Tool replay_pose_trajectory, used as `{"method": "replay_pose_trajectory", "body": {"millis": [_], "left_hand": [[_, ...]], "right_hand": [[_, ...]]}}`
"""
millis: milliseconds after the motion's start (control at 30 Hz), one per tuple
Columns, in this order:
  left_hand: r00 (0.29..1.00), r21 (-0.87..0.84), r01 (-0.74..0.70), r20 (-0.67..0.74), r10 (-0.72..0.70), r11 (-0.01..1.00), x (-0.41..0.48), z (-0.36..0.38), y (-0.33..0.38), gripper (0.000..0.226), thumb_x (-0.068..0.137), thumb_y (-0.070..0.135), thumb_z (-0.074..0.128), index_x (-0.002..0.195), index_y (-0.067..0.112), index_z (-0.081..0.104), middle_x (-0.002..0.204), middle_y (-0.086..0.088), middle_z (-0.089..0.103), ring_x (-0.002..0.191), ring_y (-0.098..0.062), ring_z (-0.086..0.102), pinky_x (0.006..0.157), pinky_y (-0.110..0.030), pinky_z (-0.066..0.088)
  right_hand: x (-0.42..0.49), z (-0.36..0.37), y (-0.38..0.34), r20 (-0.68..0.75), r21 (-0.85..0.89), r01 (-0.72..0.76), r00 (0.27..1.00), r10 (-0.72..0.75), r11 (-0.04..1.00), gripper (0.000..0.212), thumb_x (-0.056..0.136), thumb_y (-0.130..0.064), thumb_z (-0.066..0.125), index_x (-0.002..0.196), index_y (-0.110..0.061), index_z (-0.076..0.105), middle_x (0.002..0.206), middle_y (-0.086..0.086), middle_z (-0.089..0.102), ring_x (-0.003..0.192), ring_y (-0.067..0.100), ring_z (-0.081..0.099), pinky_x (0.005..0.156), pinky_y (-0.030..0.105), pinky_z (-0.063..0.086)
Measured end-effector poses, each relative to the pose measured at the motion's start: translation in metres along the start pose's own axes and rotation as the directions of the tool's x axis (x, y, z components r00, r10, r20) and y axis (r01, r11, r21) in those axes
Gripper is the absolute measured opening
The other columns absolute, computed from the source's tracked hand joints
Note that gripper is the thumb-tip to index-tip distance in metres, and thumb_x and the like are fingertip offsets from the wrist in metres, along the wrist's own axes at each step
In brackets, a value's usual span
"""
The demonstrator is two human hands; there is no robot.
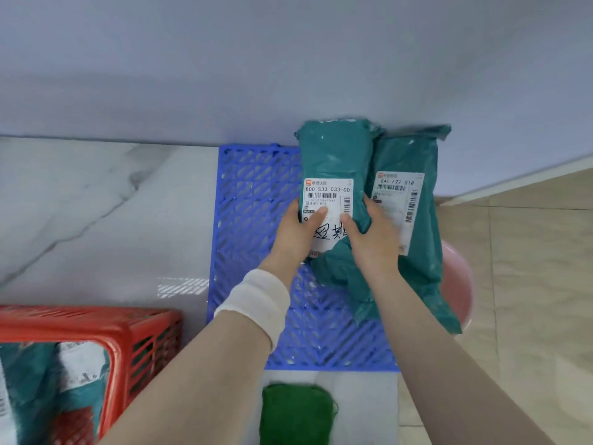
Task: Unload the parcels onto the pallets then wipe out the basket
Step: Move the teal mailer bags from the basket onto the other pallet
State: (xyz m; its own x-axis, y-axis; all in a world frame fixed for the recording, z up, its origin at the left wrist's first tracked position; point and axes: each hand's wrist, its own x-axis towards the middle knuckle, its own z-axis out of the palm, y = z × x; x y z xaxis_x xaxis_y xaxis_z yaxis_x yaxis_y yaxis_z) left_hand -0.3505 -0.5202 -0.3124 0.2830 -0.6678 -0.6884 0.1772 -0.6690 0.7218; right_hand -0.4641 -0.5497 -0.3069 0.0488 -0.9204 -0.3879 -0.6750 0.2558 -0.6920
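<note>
Left hand [295,234]: fingers curled round teal parcel [333,155].
Right hand [375,239]: gripping same parcel.
Parcel: over blue pallet [256,187], far-right part.

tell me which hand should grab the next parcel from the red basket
Left, likely. The red basket sits left of the left hand. The right hand would have to cross the left arm. Both now grip the labelled parcel over the blue pallet.
</note>
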Motion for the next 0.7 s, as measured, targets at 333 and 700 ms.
{"method": "replay_pose_trajectory", "body": {"millis": [333,700], "left_hand": [[0.991,0.173,-0.034,-0.123,0.056,0.984,-0.021,-0.007,0.023,0.054,0.09,0.022,0.055,0.138,0.009,0.033,0.141,-0.006,0.044,0.128,-0.023,0.044,0.099,-0.03,0.039],[0.938,0.618,-0.241,-0.049,0.343,0.748,-0.18,-0.077,0.029,0.047,0.089,0.018,0.054,0.133,0.008,0.042,0.137,-0.009,0.05,0.124,-0.023,0.047,0.101,-0.026,0.03]], "right_hand": [[-0.018,-0.023,-0.016,0.027,-0.107,-0.024,0.999,0.027,0.994,0.061,0.086,-0.032,0.06,0.14,-0.015,0.036,0.142,0.004,0.042,0.13,0.02,0.038,0.107,0.034,0.03],[-0.177,-0.031,-0.084,-0.001,-0.184,0.108,0.994,-0.11,0.977,0.05,0.082,-0.024,0.066,0.128,-0.012,0.05,0.127,0.013,0.05,0.119,0.029,0.042,0.103,0.035,0.032]]}}
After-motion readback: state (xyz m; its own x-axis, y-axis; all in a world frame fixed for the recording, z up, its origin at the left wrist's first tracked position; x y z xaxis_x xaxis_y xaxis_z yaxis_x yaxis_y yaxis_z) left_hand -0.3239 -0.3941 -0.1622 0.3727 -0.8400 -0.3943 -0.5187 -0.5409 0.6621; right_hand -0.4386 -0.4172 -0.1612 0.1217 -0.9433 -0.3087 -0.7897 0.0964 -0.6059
